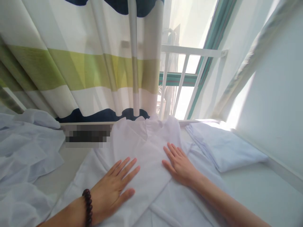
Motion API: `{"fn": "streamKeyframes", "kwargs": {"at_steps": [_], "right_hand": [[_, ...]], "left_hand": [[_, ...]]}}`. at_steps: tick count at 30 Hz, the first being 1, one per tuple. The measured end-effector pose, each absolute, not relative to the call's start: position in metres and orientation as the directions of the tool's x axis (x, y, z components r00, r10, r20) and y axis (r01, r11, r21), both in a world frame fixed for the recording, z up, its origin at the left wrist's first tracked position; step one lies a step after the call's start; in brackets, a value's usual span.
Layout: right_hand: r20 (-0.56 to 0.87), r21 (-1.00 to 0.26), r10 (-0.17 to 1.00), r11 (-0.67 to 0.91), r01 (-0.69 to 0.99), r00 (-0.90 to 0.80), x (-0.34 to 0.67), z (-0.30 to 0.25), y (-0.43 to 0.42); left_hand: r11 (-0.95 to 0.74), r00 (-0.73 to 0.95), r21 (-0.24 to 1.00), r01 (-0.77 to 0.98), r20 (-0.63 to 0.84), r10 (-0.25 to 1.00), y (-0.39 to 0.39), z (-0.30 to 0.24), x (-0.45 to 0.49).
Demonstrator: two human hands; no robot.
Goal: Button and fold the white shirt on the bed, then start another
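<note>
Under left hand [113,186] and right hand [180,165], might crease or skew the white garment [148,157] through uneven pressing. Spread flat, palm-down, grasping nothing, with forearms [224,199] slanting in from either side. With a wide sweep, could also disturb the folded white cloth [221,148] just beyond, to the right hand's right.

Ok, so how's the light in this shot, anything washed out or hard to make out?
In the head view, glare washes out much of the window; in the head view, the white garment is low in contrast, though some folds show; also in the head view, the dark patch is pixelated and unreadable, while the left hand and right hand look fairly clear.
</note>
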State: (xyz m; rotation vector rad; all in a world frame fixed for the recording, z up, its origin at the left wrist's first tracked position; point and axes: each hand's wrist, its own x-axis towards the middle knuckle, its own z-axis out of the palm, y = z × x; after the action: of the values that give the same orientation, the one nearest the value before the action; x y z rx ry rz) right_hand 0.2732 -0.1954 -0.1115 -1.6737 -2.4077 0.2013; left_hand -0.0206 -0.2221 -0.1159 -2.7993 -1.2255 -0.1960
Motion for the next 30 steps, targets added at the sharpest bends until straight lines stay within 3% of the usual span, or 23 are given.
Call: {"fn": "streamKeyframes", "kwargs": {"at_steps": [4, 10, 16, 20, 23, 25, 30], "right_hand": [[0.178, -0.315, 0.909, 0.416, 0.853, -0.377, 0.286, -0.111, -0.2], [0.434, -0.256, 0.893, 0.246, 0.935, -0.116, 0.35, -0.115, -0.183], [0.312, -0.089, 0.943, 0.153, 0.984, -0.118, 0.375, -0.102, -0.172], [0.277, 0.006, 0.939, 0.211, 0.977, -0.205, 0.365, -0.086, -0.167], [0.276, 0.076, 0.921, 0.263, 0.962, -0.274, 0.363, -0.078, -0.16], [0.309, 0.037, 0.919, 0.246, 0.969, -0.245, 0.367, -0.078, -0.155], [0.392, -0.236, 0.914, 0.206, 0.95, -0.101, 0.384, -0.093, -0.151]], "left_hand": [[-0.654, 0.651, 0.004, 0.756, 0.1, 0.753, -0.23, -0.103, -0.024], [-0.702, 0.707, 0.166, 0.692, 0.04, 0.706, -0.157, -0.064, 0.031], [-0.64, 0.624, 0.258, 0.723, 0.152, 0.766, -0.072, -0.039, 0.123], [-0.574, 0.54, 0.292, 0.765, 0.194, 0.819, -0.032, -0.033, 0.158], [-0.48, 0.459, 0.33, 0.813, 0.144, 0.877, -0.001, -0.034, 0.177], [-0.398, 0.398, 0.363, 0.843, 0.078, 0.914, 0.019, -0.036, 0.188], [-0.247, 0.309, 0.485, 0.839, -0.051, 0.95, 0.054, -0.043, 0.201]]}}
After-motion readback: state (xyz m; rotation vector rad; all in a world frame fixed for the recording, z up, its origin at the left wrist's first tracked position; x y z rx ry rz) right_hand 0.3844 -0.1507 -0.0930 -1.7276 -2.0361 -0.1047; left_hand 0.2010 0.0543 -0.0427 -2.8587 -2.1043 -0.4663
